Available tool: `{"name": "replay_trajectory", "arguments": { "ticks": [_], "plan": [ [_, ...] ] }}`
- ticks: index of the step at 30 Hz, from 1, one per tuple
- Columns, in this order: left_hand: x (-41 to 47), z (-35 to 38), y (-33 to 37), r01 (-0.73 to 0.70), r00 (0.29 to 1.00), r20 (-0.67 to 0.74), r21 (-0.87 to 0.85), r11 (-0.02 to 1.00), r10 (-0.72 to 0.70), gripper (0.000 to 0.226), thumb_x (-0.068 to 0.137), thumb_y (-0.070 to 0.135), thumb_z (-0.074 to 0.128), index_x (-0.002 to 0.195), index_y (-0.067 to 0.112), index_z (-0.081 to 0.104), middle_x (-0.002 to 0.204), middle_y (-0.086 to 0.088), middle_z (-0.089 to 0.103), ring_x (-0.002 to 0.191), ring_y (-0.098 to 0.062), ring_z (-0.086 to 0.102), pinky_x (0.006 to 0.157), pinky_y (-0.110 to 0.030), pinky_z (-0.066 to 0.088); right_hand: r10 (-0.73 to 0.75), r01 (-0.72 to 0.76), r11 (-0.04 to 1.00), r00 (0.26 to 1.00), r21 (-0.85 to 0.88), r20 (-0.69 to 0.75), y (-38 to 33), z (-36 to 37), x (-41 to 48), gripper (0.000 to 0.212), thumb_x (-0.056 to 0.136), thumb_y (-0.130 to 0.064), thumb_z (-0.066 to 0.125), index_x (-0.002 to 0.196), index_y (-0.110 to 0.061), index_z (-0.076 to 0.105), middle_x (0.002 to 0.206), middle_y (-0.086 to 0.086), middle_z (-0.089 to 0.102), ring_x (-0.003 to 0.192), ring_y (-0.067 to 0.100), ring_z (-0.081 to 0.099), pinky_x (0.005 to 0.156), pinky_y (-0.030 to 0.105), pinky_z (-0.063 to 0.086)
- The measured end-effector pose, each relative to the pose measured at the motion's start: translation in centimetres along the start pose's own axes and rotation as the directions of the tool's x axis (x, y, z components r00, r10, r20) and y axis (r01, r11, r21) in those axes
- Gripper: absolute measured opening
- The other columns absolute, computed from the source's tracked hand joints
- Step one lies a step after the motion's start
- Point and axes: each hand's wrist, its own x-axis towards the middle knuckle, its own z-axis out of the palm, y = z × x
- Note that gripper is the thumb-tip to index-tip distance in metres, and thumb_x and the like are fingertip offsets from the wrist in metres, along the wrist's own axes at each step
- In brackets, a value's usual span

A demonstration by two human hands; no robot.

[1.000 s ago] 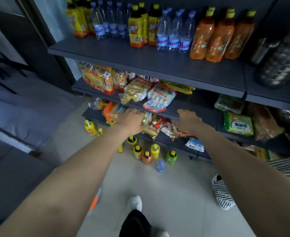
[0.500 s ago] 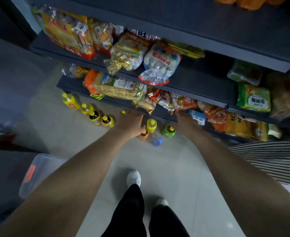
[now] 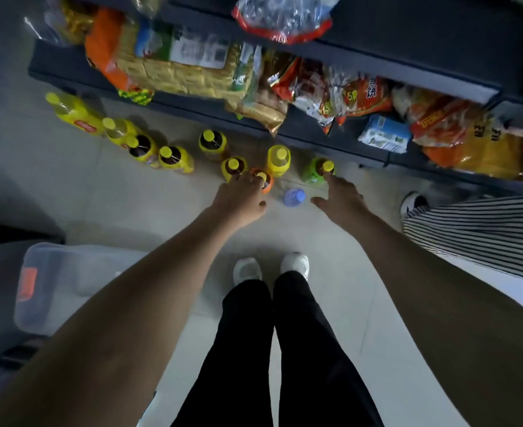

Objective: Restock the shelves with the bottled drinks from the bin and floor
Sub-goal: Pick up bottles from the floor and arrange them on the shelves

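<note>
Several bottled drinks with yellow caps stand on the pale floor in front of the bottom shelf [image 3: 312, 140]. My left hand [image 3: 241, 200] reaches down with fingers spread over an orange bottle [image 3: 264, 180], fingertips at its cap. My right hand [image 3: 338, 195] is open, its index finger at the cap of a green bottle [image 3: 317, 172]. A clear water bottle with a blue cap [image 3: 294, 197] stands between my hands. A yellow bottle [image 3: 278, 160] stands just behind them. Whether either hand touches a bottle is unclear.
Further yellow-labelled bottles [image 3: 174, 157] line the floor to the left. Snack bags [image 3: 186, 66] overhang the dark lower shelves. A clear plastic bin with an orange latch [image 3: 47, 288] sits at lower left. Another person's striped trousers [image 3: 481, 232] and shoe [image 3: 412, 203] are at right. My own feet [image 3: 271, 268] stand below.
The view has tilted down from the shelves to the floor. Both hands dropped from the shelf front to just above the floor bottles, fingers spreading.
</note>
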Motion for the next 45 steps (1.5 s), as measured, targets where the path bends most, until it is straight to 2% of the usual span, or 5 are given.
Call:
{"name": "replay_trajectory", "arguments": {
  "ticks": [18, 25, 33, 39, 45],
  "plan": [
    [15.4, 21.5, -5.1, 0.058, 0.997, 0.064, -0.202, 0.978, -0.046, 0.046, 0.088, 0.031, 0.058, 0.128, 0.01, 0.05, 0.128, -0.015, 0.051, 0.119, -0.029, 0.049, 0.098, -0.043, 0.044, -0.055, 0.049, 0.986, 0.998, 0.16, 0.03, 6.8, 17.9, 17.0, 0.053, 0.085, -0.029, 0.066, 0.129, -0.008, 0.046, 0.127, 0.015, 0.052, 0.116, 0.034, 0.048, 0.087, 0.034, 0.039],
    [20.1, 26.9, -6.4, 0.023, 0.999, 0.05, -0.274, 0.962, -0.009, 0.041, 0.088, 0.025, 0.059, 0.125, 0.007, 0.053, 0.128, -0.015, 0.052, 0.12, -0.028, 0.049, 0.1, -0.035, 0.04, -0.036, 0.064, 0.953, 0.994, 0.295, -0.099, 8.6, 22.6, 21.4, 0.056, 0.085, -0.023, 0.065, 0.135, -0.01, 0.044, 0.132, 0.012, 0.052, 0.12, 0.03, 0.048, 0.097, 0.035, 0.038],
    [23.5, 30.6, -6.6, -0.011, 1.0, -0.023, -0.338, 0.941, 0.004, 0.036, 0.087, 0.019, 0.06, 0.119, 0.003, 0.057, 0.125, -0.015, 0.054, 0.117, -0.026, 0.051, 0.096, -0.028, 0.037, -0.064, 0.183, 0.905, 0.952, 0.384, -0.3, 9.9, 25.5, 22.8, 0.051, 0.086, -0.033, 0.064, 0.13, -0.013, 0.049, 0.128, 0.004, 0.058, 0.115, 0.023, 0.053, 0.077, 0.016, 0.029],
    [23.4, 30.8, -6.5, -0.011, 0.999, -0.033, -0.349, 0.937, 0.0, 0.035, 0.087, 0.02, 0.06, 0.118, 0.005, 0.057, 0.125, -0.014, 0.055, 0.117, -0.024, 0.052, 0.096, -0.028, 0.037, -0.052, 0.169, 0.92, 0.946, 0.353, -0.319, 9.8, 24.8, 23.0, 0.048, 0.087, -0.033, 0.063, 0.128, -0.011, 0.049, 0.122, 0.008, 0.061, 0.109, 0.028, 0.054, 0.076, 0.025, 0.033],
    [21.8, 28.2, -5.7, -0.016, 0.993, -0.114, -0.402, 0.916, -0.033, 0.035, 0.086, 0.02, 0.061, 0.119, 0.007, 0.057, 0.125, -0.011, 0.055, 0.117, -0.022, 0.052, 0.092, -0.024, 0.036, -0.073, 0.202, 0.903, 0.942, 0.379, -0.327, 9.3, 21.6, 21.0, 0.047, 0.084, -0.034, 0.066, 0.122, -0.008, 0.055, 0.113, 0.013, 0.064, 0.101, 0.031, 0.056, 0.067, 0.019, 0.024]
  ]
}}
